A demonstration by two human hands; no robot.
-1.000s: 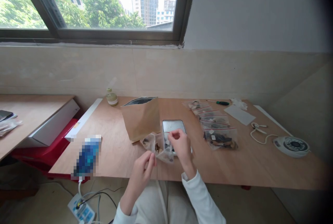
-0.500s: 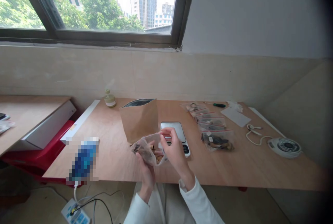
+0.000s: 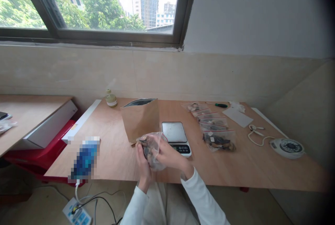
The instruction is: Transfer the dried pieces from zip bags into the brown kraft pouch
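Over the front of the table, my left hand (image 3: 144, 165) is wrapped round the side of a clear zip bag (image 3: 153, 155) holding brown and dark dried pieces. My right hand (image 3: 167, 153) reaches into the bag's mouth from the right. Its fingertips are behind the cloudy plastic, so what they touch is hidden. Just behind the bag, a brown kraft paper pouch (image 3: 141, 120) stands upright with its top open. A white kitchen scale (image 3: 175, 132) lies right of the pouch, nothing on its plate.
Several filled zip bags (image 3: 218, 141) lie in a row to the right. Beyond them are a green-handled screwdriver (image 3: 221, 105), a white sheet (image 3: 238, 117) and a white round device (image 3: 286, 148) with a cable. A small bottle (image 3: 111, 99) and a phone (image 3: 85, 160) are left.
My right hand has gone from pinching the bag's rim to inside its mouth. The bag is tipped more upright, and the scale's front panel has come into view.
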